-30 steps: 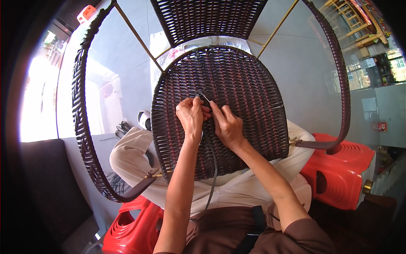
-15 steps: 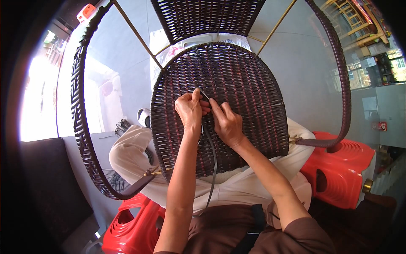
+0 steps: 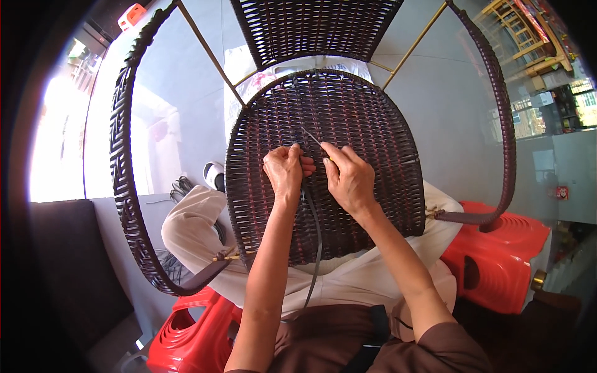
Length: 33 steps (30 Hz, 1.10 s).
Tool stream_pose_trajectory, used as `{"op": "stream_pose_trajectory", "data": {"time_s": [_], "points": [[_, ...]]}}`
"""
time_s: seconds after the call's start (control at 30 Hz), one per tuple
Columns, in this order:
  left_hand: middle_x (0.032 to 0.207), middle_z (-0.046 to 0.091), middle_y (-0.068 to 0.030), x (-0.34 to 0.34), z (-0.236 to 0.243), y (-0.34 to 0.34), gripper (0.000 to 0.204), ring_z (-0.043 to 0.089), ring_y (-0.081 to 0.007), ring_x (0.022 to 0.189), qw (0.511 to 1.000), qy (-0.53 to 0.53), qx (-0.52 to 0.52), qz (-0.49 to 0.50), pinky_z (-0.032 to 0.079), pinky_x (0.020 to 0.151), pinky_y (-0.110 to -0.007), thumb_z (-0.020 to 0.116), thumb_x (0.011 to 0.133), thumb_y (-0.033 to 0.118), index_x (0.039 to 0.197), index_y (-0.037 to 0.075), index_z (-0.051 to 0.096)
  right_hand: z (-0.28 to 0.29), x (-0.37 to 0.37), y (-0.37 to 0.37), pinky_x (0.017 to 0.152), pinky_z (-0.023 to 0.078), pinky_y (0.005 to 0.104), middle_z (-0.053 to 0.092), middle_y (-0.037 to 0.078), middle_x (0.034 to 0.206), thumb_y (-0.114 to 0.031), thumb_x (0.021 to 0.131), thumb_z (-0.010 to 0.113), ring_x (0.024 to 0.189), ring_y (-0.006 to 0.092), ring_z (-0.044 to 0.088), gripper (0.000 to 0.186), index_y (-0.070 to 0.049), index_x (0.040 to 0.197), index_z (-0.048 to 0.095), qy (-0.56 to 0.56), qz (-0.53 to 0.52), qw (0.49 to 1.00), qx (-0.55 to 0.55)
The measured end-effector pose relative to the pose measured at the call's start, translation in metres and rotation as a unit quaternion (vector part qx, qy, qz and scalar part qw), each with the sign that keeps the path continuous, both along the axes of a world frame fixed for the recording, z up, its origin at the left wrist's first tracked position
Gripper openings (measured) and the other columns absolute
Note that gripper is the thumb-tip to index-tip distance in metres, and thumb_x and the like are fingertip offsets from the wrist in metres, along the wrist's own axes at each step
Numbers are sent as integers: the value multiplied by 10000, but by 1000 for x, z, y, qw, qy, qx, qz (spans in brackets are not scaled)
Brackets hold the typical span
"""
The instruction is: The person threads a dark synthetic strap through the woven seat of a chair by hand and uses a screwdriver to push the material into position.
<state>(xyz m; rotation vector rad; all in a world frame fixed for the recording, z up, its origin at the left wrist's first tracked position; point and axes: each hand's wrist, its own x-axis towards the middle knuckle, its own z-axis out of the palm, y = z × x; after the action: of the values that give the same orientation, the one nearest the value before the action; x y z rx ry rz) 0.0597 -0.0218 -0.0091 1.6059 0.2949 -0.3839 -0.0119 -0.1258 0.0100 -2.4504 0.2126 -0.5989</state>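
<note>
A dark brown and red woven chair seat (image 3: 373, 124) lies over my lap in pale trousers (image 3: 193, 224). My left hand (image 3: 285, 173) is at the seat's middle, thumb and fingers pinched on a dark flat strip (image 3: 316, 230) that trails down toward my waist. Just to its right, my right hand (image 3: 350, 180) grips a thin pointed metal tool (image 3: 313, 137), its tip toward the upper left over the weave. A bit of yellow, apparently its handle, shows between my fingers.
Woven loop arms (image 3: 507, 143) on brass-coloured rods flank the seat, with a backrest (image 3: 317, 28) beyond. Red plastic stools (image 3: 500, 261) sit at both sides, a black cushion (image 3: 74, 267) at left. Coiled strips (image 3: 180, 186), a white-and-dark shoe (image 3: 214, 174) and wooden furniture (image 3: 522, 31) are also around.
My right hand has moved slightly right, away from my left hand, bringing the tool with it. My left hand stays pinched at the same part of the weave.
</note>
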Motion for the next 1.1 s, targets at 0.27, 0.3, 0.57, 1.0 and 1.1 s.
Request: {"op": "stream_pose_trajectory", "data": {"time_s": [0.27,0.3,0.57,1.0,1.1], "points": [[600,621,-143,1,1,-3,266,607,-168,464,1000,7,7,-1,492,401,-246,525,869,137,720,-75,586,1,12,-7,500,495,370,579,111,730,-75,780,590,582,287,609,246,-63,1025,609,73,53,996,-24],[601,621,-144,1,3,-2,265,606,-168,464,1000,7,11,3,493,401,-247,525,869,136,722,-76,587,2,13,-7,503,496,372,581,113,728,-76,780,588,591,291,611,238,-61,1016,609,82,56,995,-26],[594,621,-139,0,1,-1,268,605,-163,463,1000,-3,23,1,497,403,-249,515,875,133,724,-75,591,17,26,-5,536,503,372,592,143,732,-78,778,579,610,297,610,159,-31,929,599,158,73,983,-66],[601,627,-137,1,-1,-1,265,601,-157,466,1000,0,19,-1,496,408,-249,516,874,135,748,-81,606,0,15,6,512,521,403,594,187,728,-61,810,523,601,319,626,215,-13,1018,535,184,60,979,-67],[600,627,-131,0,-3,0,259,599,-154,464,1000,-4,19,-1,497,418,-250,521,860,132,747,-83,611,8,17,9,508,526,393,612,209,719,-60,811,521,606,324,634,225,30,1016,542,188,66,980,-19]]}}
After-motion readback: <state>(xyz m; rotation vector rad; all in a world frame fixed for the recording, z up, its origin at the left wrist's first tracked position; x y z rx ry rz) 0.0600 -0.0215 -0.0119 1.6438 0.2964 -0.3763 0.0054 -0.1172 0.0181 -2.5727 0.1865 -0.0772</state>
